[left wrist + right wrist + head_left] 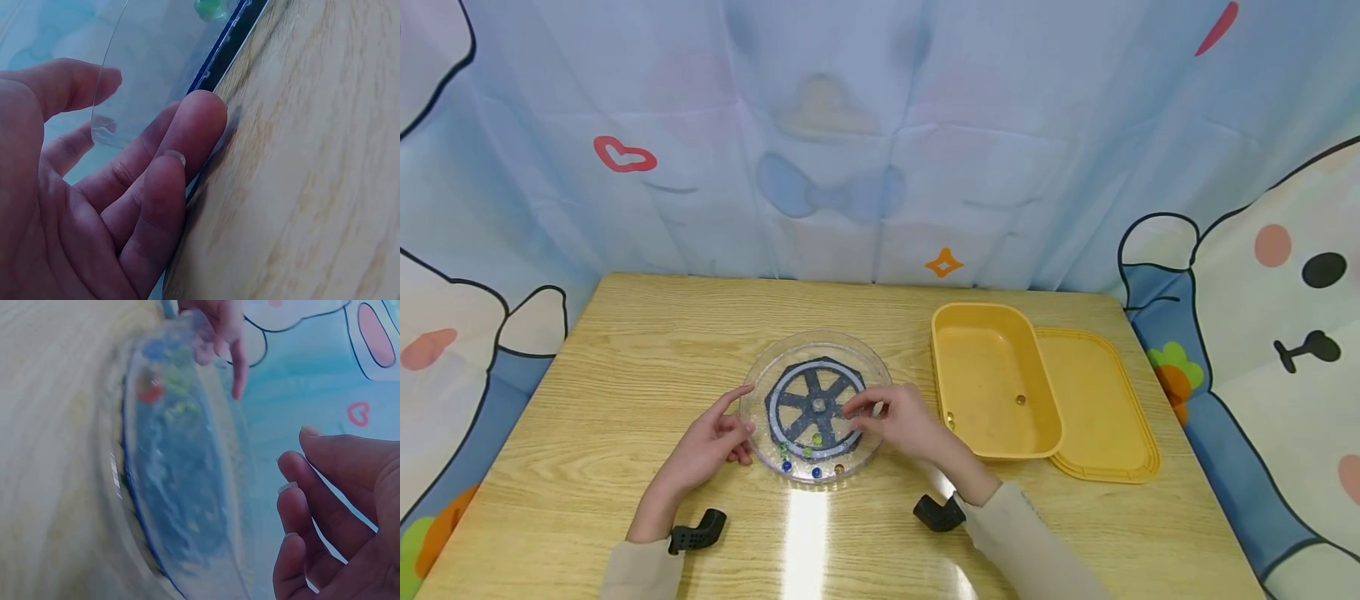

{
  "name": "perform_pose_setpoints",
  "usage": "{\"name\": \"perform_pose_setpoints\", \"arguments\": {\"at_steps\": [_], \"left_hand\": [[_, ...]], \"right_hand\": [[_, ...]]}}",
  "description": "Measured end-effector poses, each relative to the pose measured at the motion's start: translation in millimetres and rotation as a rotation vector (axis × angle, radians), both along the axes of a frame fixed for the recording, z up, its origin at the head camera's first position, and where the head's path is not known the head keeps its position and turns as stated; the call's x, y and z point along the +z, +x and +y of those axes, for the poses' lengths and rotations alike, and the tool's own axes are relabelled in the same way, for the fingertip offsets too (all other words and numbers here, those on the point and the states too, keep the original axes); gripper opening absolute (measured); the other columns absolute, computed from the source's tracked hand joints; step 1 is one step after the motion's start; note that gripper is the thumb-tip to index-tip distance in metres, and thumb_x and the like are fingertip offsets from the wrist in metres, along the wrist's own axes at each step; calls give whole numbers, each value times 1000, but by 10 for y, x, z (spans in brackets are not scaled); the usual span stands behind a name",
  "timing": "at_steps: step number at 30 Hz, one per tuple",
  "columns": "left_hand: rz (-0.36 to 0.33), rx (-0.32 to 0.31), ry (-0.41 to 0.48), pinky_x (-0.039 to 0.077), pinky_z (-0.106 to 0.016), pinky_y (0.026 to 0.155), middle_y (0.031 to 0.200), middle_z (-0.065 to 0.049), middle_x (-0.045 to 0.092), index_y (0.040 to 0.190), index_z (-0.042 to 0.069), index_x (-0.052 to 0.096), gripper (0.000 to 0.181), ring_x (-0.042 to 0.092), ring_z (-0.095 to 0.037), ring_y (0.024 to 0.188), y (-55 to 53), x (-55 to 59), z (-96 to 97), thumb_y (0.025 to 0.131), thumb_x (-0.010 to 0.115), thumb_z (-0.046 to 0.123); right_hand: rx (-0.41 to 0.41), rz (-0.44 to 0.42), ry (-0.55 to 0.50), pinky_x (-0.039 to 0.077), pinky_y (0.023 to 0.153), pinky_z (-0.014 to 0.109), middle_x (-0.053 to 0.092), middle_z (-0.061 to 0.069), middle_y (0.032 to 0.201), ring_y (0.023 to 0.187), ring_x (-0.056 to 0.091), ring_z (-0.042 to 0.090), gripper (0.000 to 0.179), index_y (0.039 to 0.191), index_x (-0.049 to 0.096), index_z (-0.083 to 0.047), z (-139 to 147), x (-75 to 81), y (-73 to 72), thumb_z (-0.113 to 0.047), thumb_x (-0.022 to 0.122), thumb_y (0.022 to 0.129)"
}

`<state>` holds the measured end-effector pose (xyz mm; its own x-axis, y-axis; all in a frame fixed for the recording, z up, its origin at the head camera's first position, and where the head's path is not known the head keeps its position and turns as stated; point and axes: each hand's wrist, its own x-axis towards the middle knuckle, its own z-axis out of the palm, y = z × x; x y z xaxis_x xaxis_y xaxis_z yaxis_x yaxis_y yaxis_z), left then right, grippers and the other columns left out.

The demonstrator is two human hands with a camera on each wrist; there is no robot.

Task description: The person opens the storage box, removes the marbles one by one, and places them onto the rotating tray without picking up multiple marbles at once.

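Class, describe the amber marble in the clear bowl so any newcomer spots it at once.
On the table, left of the yellow box in the head view, sits a clear bowl. Near its front edge, the amber marble lies just right of two blue marbles. Its orange-brown colour sets it apart from these and the green marbles.

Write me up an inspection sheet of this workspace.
Surface: pale wooden table, some glare on it.
Job's things: clear dish holding blue, green and amber marbles; yellow box with more marbles inside.
Clutter: yellow lid, right of the box.
Grips: left grip touches the dish's left edge; right grip is over the dish's right side, nothing seen held.
Cables: nothing seen.
Surroundings: blue cartoon curtain behind and at both sides.
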<state>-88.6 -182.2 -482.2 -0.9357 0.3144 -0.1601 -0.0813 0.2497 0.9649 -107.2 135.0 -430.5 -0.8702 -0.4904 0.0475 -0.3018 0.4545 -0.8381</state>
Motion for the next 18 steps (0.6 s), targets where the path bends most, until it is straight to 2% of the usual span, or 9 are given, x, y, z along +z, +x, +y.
{"name": "perform_pose_setpoints", "arguments": {"at_steps": [4, 10, 13, 18], "left_hand": [[-1, 2, 7, 55, -35, 63, 80, -16, 64, 156, 13, 29, 61, 67, -31, 69, -2, -8, -4, 102, 58, 13], [-3, 6, -4, 56, -34, 64, 79, -15, 64, 155, 16, 32, 59, 67, -29, 69, -14, -39, -5, 102, 58, 14], [-3, 5, -9, 56, -34, 64, 79, -14, 64, 155, 17, 32, 59, 67, -29, 69, -20, -45, -7, 102, 57, 14], [-1, 5, -12, 55, -34, 64, 79, -14, 65, 155, 17, 32, 59, 67, -29, 69, -29, -50, -11, 102, 57, 14]], "right_hand": [[-45, -5, 40, 50, 66, 28, 71, -5, 95, 82, 62, 13, 14, 103, 77, -11, 154, 115, -50, -12, 76, 89], [-113, 93, 61, 51, 66, 29, 74, 0, 96, 80, 63, 13, 14, 102, 78, -11, 507, 286, -155, -8, 77, 88], [-136, 112, 63, 52, 66, 28, 74, 1, 96, 79, 64, 14, 14, 102, 77, -11, 720, 337, -227, -8, 76, 88], [-159, 50, 39, 51, 66, 26, 74, 6, 96, 81, 64, 18, 16, 104, 76, -4, 1057, 373, -354, -9, 76, 89]]}}
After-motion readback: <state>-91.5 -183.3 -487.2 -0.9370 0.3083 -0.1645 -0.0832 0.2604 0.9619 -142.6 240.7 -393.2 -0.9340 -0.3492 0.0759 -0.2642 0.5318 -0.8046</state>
